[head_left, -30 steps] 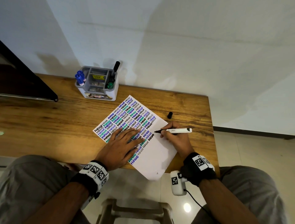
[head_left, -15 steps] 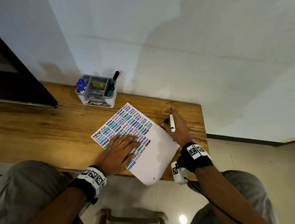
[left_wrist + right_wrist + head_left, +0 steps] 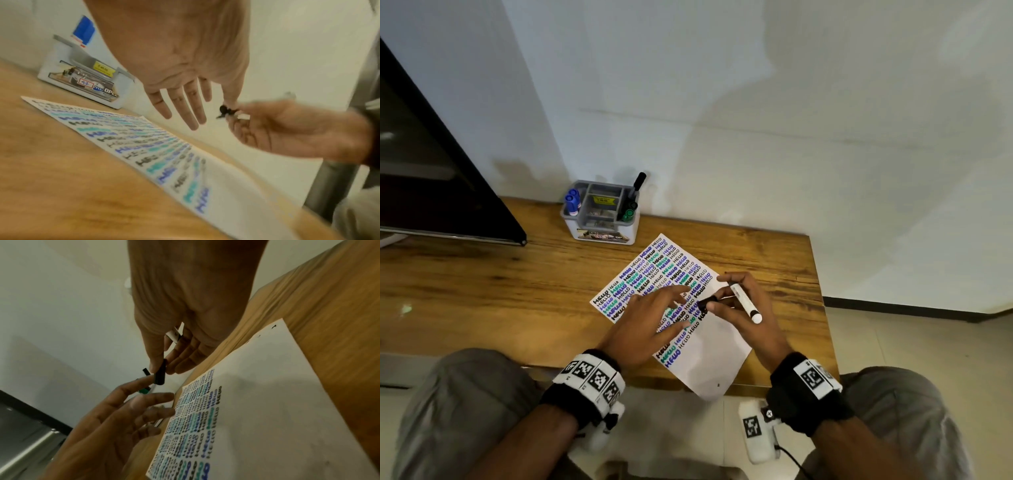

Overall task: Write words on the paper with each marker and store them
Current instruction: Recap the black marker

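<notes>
A long wooden table [image 3: 482, 291] stood against a pale wall [image 3: 756, 120]. At its left end a dark, glossy panel [image 3: 421, 178] with a thin metal edge leaned across the tabletop. Tiled floor [image 3: 911, 342] showed beyond the table's right end, with a dark skirting strip [image 3: 893, 305] along the wall's foot. The seated person wore grey trousers [image 3: 458, 411], and a stool [image 3: 619, 469] sat between the knees.

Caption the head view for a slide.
Right hand holds white marker and black cap; left hand reaches in above the paper.
</notes>
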`<state>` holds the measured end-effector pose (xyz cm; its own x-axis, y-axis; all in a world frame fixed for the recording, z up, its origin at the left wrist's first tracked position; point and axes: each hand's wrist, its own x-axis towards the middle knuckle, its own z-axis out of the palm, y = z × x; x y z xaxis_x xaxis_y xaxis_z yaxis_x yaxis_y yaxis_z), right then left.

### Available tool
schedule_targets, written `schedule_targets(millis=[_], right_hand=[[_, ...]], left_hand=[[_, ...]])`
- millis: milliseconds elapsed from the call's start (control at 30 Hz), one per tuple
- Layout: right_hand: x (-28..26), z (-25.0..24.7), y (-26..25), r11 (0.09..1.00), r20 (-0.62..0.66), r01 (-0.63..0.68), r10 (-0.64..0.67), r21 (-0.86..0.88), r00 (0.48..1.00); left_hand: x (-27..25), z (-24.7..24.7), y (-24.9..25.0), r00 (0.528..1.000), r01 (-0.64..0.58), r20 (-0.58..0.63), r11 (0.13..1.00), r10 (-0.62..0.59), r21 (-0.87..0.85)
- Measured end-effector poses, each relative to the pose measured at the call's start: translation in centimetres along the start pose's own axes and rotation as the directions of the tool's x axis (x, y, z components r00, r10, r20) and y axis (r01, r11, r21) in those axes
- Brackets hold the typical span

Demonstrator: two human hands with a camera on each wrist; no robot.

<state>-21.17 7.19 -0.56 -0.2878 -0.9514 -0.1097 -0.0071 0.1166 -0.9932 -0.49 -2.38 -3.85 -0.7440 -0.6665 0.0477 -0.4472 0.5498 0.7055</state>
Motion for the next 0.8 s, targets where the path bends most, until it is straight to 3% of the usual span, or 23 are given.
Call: schedule_targets(millis=[67, 233, 367, 500, 800], right_hand=[[-0.6, 0.9, -0.2, 0.998, 0.030, -0.008, 0.007, 0.058, 1.000], [-1.2, 2.8, 0.0, 0.999, 0.106, 0.008, -0.014, 0.053, 0.994], [-1.5, 3.0, -0.2, 0.999, 0.065, 0.031, -0.031, -0.013, 0.997], [-1.3, 1.9, -1.2, 0.974, 0.013, -0.096, 0.095, 0.207, 0.995], [-1.2, 1.7, -0.2, 0.981, 0.028, -0.112, 0.109, 0.159, 0.994]], left_hand=[[-0.4, -0.7, 1.2, 0.998, 0.056, 0.003, 0.970, -0.056, -0.235], [-1.6, -1.3, 1.9, 0.992, 0.081, -0.053, 0.918, -0.110, -0.387], [-1.7, -1.2, 1.5, 0.971, 0.154, -0.094, 0.877, -0.219, -0.455], [-1.5, -1.3, 0.9, 0.945, 0.206, -0.122, 0.842, -0.303, -0.498], [-1.3, -1.3, 0.7, 0.948, 0.201, -0.118, 0.845, -0.294, -0.496]])
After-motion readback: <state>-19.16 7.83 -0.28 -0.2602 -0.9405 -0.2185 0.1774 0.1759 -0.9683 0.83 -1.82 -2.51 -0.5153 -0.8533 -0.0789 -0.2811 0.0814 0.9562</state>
